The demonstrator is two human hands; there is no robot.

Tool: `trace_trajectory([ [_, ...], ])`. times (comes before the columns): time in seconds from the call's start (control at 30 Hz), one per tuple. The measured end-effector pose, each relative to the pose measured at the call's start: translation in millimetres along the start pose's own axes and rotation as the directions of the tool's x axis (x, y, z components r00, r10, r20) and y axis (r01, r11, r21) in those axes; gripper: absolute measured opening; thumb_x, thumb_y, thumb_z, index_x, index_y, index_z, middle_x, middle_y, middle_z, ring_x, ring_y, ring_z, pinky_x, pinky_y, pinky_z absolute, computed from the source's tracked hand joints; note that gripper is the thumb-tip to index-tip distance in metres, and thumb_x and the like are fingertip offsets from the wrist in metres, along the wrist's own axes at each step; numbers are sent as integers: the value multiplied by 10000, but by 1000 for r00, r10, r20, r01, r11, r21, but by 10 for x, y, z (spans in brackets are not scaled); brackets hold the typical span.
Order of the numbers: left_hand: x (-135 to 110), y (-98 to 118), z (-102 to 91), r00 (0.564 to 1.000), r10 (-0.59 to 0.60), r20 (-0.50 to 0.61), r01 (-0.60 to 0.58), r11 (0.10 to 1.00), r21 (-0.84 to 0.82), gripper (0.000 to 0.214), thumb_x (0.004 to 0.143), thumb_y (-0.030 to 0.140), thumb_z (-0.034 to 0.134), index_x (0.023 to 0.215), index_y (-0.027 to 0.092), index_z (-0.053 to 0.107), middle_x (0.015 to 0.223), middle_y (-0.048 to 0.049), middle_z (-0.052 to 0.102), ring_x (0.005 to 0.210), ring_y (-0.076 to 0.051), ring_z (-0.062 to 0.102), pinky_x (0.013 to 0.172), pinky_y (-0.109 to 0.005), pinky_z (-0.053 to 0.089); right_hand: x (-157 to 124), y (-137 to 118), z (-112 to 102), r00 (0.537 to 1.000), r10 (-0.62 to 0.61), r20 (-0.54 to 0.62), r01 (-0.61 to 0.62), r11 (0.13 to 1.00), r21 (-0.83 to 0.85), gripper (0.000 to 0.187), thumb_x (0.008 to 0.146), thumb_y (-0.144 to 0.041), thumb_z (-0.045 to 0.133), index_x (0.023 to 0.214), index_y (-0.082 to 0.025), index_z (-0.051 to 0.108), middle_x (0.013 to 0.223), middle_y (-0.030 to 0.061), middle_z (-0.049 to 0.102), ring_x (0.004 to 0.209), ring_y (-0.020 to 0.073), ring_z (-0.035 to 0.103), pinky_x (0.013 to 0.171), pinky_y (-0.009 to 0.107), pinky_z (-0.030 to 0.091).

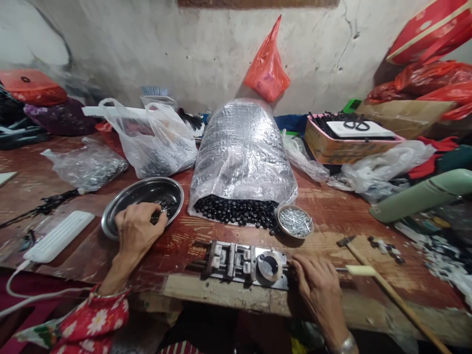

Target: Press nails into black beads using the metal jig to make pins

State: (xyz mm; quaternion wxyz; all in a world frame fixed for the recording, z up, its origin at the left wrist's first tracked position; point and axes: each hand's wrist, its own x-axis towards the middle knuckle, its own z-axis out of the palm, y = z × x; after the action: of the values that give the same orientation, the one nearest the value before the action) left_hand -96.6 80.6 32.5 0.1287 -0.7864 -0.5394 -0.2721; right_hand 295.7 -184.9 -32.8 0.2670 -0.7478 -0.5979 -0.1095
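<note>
My left hand (138, 228) reaches into a shiny metal bowl (179, 199). Its fingers are bent down with the thumb close to them, near small dark parts (170, 206); what they pinch is hidden. My right hand (319, 282) lies at the right end of a metal jig (239, 263) with a round ring (271, 266) on its plate. The fingers are curled in at the jig's end, over the line of a thin rod with a pale yellow handle (359, 270). Whatever they hold cannot be made out.
Behind the jig, a large clear bag (243, 147) spills black round pieces (236, 211). Beside it stands a small bowl of metal pins (295, 221). A hammer (391, 290) crosses the right side, near a green flask (424, 194). A white power strip (61, 236) lies left.
</note>
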Motion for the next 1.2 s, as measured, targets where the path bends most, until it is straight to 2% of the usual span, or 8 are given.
trace_trajectory([
  [0.07, -20, -145, 7, 996, -76, 40, 71, 990, 123, 196, 899, 351, 632, 981, 199, 726, 1061, -113, 730, 1023, -347, 599, 904, -471, 387, 54, -8, 21, 1000, -2, 11, 1, 999, 38, 268, 1049, -368, 493, 1078, -225, 719, 984, 54, 765, 875, 227, 635, 867, 392, 418],
  [0.17, -79, -115, 31, 992, -121, -28, 123, 986, 108, 260, 931, 366, 616, 1101, 199, 720, 1173, -121, 707, 1089, -347, 580, 923, -464, 375, 123, -47, 68, 999, 12, 47, -16, 996, 87, 270, 1051, -384, 495, 1083, -231, 715, 985, 57, 758, 906, 232, 651, 859, 377, 432],
  [0.27, -111, 180, 74, 999, -21, -50, 18, 998, -56, 215, 960, 370, 608, 1040, 208, 726, 1108, -95, 717, 1046, -307, 591, 904, -432, 391, 215, -138, 120, 996, 32, 84, -44, 989, 143, 271, 1055, -385, 486, 1065, -235, 711, 980, 54, 749, 891, 217, 667, 834, 352, 454],
  [0.33, -106, 461, 144, 991, 129, 30, -118, 965, -233, 166, 970, 336, 608, 1013, 221, 721, 1048, -68, 726, 990, -266, 604, 872, -401, 413, 318, -228, 154, 995, 31, 100, -49, 982, 181, 274, 1059, -377, 474, 1071, -236, 709, 993, 52, 742, 871, 200, 673, 808, 329, 467],
  [0.43, -64, 880, 342, 953, 275, 123, -207, 894, -397, 154, 964, 278, 617, 1076, 209, 699, 1027, -69, 729, 973, -244, 617, 840, -381, 444, 548, -406, 217, 995, 10, 104, -30, 980, 196, 278, 1061, -375, 469, 1055, -227, 705, 976, 51, 732, 846, 186, 669, 795, 310, 464],
  [0.6, 38, 1255, 758, 948, 255, 192, -169, 911, -377, 111, 937, 220, 646, 1036, 187, 683, 965, -84, 705, 936, -257, 625, 805, -386, 464, 1012, -758, 425, 963, -10, 269, 1, 999, 37, 233, 1062, -351, 484, 1058, -226, 680, 966, 41, 712, 867, 172, 660, 769, 283, 411],
  [0.83, 58, 1188, 934, 947, 245, 206, -138, 893, -427, 37, 941, 208, 645, 960, 189, 669, 956, -63, 698, 903, -216, 652, 787, -333, 483, 1305, -930, 721, 939, 28, 342, -1, 997, -78, 79, 996, -205, 575, 969, -223, 647, 885, 23, 688, 796, 159, 605, 639, 293, 263],
  [1.2, -38, 1137, 890, 947, 249, 204, -73, 783, -618, 63, 906, 140, 630, 877, 180, 669, 873, -38, 681, 796, -172, 644, 709, -274, 472, 1291, -897, 781, 939, -46, 341, 42, 999, 21, 179, 992, -133, 478, 941, -211, 630, 941, 40, 631, 888, 173, 573, 719, 280, 341],
])
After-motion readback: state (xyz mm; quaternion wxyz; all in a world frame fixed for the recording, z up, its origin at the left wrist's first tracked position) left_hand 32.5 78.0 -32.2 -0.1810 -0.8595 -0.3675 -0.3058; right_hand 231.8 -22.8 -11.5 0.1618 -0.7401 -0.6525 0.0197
